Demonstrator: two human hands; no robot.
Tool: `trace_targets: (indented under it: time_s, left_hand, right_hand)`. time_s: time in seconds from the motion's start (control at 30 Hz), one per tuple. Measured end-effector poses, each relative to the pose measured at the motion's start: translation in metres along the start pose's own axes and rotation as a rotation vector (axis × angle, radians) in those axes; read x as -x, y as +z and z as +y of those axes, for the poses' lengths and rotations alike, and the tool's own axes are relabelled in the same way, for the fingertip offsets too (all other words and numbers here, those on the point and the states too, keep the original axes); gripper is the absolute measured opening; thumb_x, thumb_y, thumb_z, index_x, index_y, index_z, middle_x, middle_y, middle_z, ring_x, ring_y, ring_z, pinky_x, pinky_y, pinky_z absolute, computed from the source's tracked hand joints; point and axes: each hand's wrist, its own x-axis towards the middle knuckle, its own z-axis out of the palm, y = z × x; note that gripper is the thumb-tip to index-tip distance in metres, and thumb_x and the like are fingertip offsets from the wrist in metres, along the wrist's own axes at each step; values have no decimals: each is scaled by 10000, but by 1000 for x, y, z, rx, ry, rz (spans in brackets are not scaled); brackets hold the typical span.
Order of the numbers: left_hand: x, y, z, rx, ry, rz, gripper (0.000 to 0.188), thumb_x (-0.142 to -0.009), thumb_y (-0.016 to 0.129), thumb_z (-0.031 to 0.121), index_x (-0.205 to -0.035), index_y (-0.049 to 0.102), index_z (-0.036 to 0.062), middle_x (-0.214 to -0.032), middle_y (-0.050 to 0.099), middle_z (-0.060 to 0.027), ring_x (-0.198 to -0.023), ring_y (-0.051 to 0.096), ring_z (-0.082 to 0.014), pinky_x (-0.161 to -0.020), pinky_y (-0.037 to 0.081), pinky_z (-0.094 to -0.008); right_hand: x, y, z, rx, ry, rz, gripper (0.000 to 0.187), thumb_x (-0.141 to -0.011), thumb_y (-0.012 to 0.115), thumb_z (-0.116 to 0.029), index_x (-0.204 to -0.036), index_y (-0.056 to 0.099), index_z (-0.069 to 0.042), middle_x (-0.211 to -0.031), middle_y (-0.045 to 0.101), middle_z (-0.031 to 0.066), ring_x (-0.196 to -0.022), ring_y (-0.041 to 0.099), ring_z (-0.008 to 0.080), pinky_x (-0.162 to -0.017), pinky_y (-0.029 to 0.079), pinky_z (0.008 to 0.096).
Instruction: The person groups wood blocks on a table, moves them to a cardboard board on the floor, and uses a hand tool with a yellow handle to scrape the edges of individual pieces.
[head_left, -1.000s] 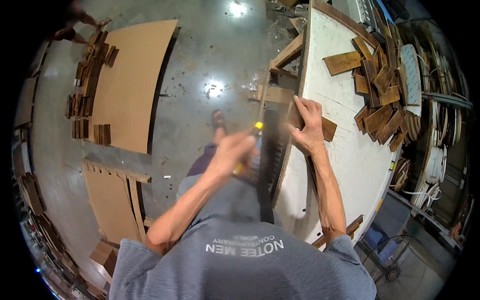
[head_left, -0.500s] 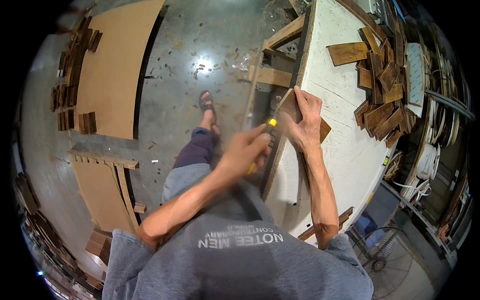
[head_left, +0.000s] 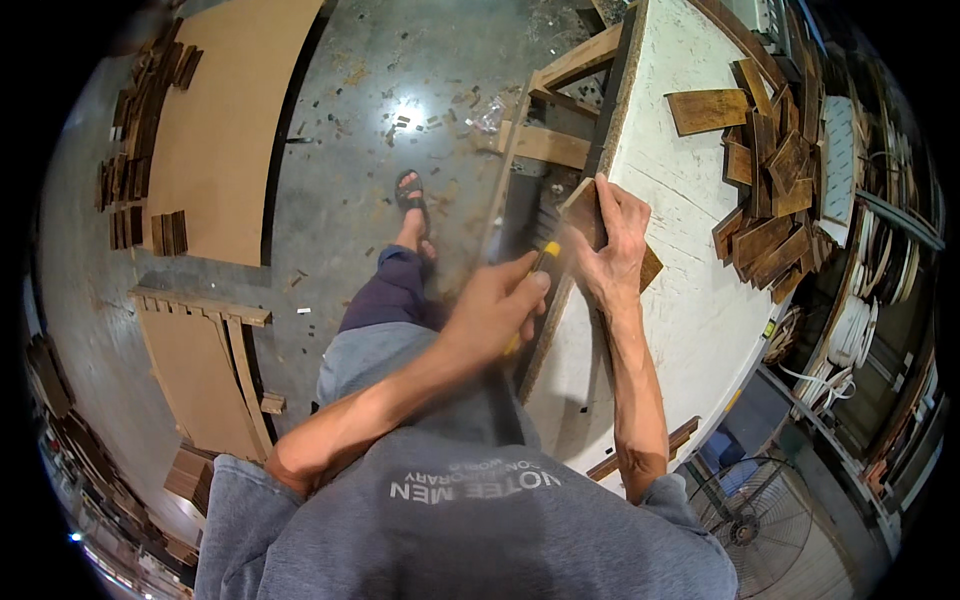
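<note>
Working the tool [head_left: 548,258] against the piece [head_left: 584,212] at the bench's left edge looks to be the step in hand. The left hand [head_left: 490,308] has its fingers curled tight around the tool's handle, which is black with a yellow tip. The hand is a little blurred, and I cannot tell what blade or edge the tool carries, nor whether it touches the wood.

The piece is a flat brown board at the edge of the white bench [head_left: 675,330], its far corner reaching toward the floor side. The right hand [head_left: 618,245] has hold of it: the forefinger stretches toward the far end and the thumb lies nearer the tool, the two parted in a V, with no free gap beyond the board they hold. A second board [head_left: 652,267] shows on the bench just right of that wrist, and a loose pile [head_left: 772,190] of like boards lies farther right, apart from both hands.

As I judge it, the move calls for a firm right grip so that the piece does not skid or tip at the edge, and a controlled left stroke with the tool kept off the right thumb, which is close by. Small offcuts [head_left: 432,122] lie scattered on the floor [head_left: 350,225].
</note>
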Motion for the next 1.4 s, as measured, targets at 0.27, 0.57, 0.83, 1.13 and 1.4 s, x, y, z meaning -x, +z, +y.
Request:
trace_targets:
  time_s: [0.27, 0.57, 0.83, 1.13, 1.4]
  left_hand:
    - [-2, 5, 6, -4, 5, 40, 407, -1025, 533, 333, -1207, 611, -23, -756, 594, -36, -541, 536, -98, -453, 402, -249]
    - [-66, -46, -99, 169, -468, 143, 319, -990, 528, 256, -780, 590, 23, -612, 559, -68, -443, 492, -150, -411, 372, -285]
    - [-57, -61, -61, 153, -32, 68, 258, -977, 601, 261, -824, 556, 58, -632, 532, -31, -513, 529, -132, -410, 388, -291]
    - [20, -107, -69, 165, -30, 255, 232, -1014, 575, 274, -1012, 584, 42, -710, 574, -27, -513, 528, -110, -397, 405, -250]
    - [38, -116, -83, 130, -62, 346, 236, -1021, 568, 282, -1077, 564, 53, -725, 582, -28, -527, 537, -111, -411, 418, -248]
  right_hand:
    - [-2, 1, 2, -1, -10, 7, 752, -689, 784, -20, -1398, 534, -10, -1255, 579, 187, -1140, 502, 381, -991, 445, 465]
    - [1, 0, -3, -20, 43, -7, 731, -691, 783, -44, -1383, 549, -8, -1238, 593, 195, -1143, 505, 383, -994, 437, 462]
    - [5, 0, 5, 35, 6, -3, 686, -750, 767, -108, -1382, 535, 21, -1278, 562, 216, -1177, 476, 378, -1022, 414, 469]
    - [35, -100, -7, 69, 117, 70, 702, -735, 812, -201, -1358, 574, 18, -1263, 594, 212, -1178, 517, 352, -1041, 449, 441]
    - [154, -71, 2, 52, 317, 82, 724, -708, 821, -193, -1368, 578, -22, -1269, 573, 227, -1167, 531, 371, -1040, 448, 436]
